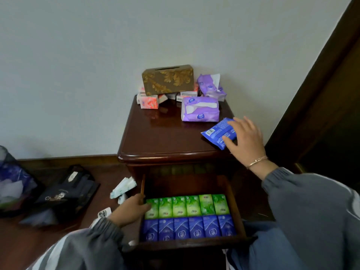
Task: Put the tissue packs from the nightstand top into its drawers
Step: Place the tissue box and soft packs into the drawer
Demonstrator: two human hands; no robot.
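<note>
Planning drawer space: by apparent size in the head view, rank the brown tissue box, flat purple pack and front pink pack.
brown tissue box
flat purple pack
front pink pack
Box sits farthest, so its lead holds.

A single wide-angle camera worn on the head looks forward and steeply down from close in front of the nightstand point(165, 141). Its open drawer point(191, 244) lies right under the lens, the wall point(78, 75) rises behind, and the floor point(23, 246) spreads beyond the nightstand's left edge.
</note>
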